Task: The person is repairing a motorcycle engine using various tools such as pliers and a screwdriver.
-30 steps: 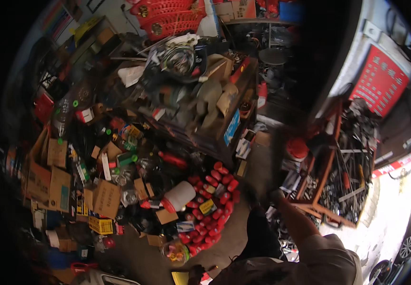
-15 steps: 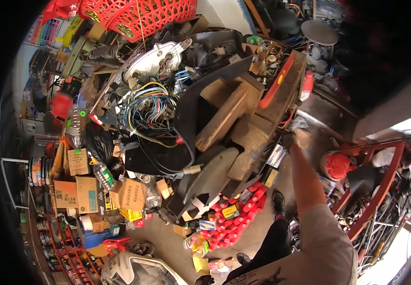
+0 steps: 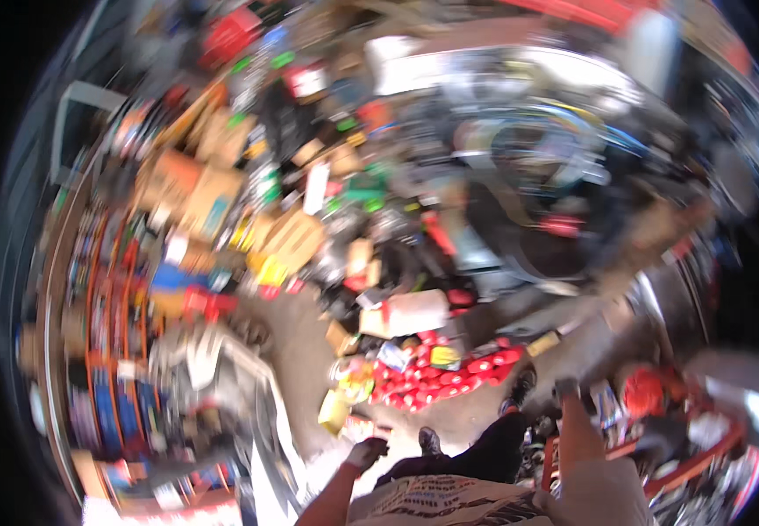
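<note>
My left hand (image 3: 367, 452) hangs low at the front of my body, with dark fingertips; motion smears its fingers. Lower right, my right hand (image 3: 566, 390) is held out over the floor at the end of a stretched forearm. It looks dark and blurred, and I cannot make out anything in it. Nearest to it are a red bundle (image 3: 642, 392) and the end of the cluttered workbench. Between the hands, farther off, lies a heap of red bottles (image 3: 414, 375) on the floor, with small boxes on top.
Cardboard boxes (image 3: 213, 203) and plastic bottles are piled at the left. A coil of wires (image 3: 541, 145) and black plastic parts cover the bench. A pale motorbike body part (image 3: 208, 358) stands lower left, beside red-framed shelves (image 3: 103, 351). A red metal rack (image 3: 699, 456) stands lower right.
The view has swung, so the bench now sits farther right and the picture is blurred. My right hand has come away from the bench's side toward me. More of my left hand shows.
</note>
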{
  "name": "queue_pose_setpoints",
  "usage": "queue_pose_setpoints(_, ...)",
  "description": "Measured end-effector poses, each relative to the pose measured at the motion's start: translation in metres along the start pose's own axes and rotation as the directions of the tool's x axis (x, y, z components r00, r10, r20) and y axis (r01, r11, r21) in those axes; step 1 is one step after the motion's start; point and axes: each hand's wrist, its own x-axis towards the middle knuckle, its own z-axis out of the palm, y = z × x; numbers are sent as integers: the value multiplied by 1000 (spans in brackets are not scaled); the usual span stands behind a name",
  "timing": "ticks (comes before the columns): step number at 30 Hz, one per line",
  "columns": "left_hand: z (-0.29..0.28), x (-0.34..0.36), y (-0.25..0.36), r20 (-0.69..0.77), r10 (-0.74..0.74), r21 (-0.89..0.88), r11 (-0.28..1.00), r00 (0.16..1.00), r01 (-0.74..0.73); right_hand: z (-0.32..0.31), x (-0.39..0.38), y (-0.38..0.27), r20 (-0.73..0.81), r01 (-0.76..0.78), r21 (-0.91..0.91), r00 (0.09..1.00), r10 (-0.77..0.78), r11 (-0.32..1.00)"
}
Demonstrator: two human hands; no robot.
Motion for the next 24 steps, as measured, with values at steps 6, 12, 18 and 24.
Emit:
queue_pose_setpoints(6, 6, -21, -58, -118, 174, 44, 985, 978, -170, 10, -73, -52, 54, 68, 287, 995, -87, 955)
queue_pose_setpoints(12, 2, -50, -124, -259, -29, -180, 984, 965, -19, -89, -89, -118, 612, -639, 754, 767, 190, 153)
queue_pose_setpoints(18, 21, -26, -285, -354, -222, -623, 780, 909, -52, -166, -92, -184, 360, 333, 278, 833, -420, 901)
queue_pose_setpoints(24, 59, -7, -456, -319, -341, -291, 923, 884, 251, -205, -88, -328, 265, 562, -215, 820, -507, 798)
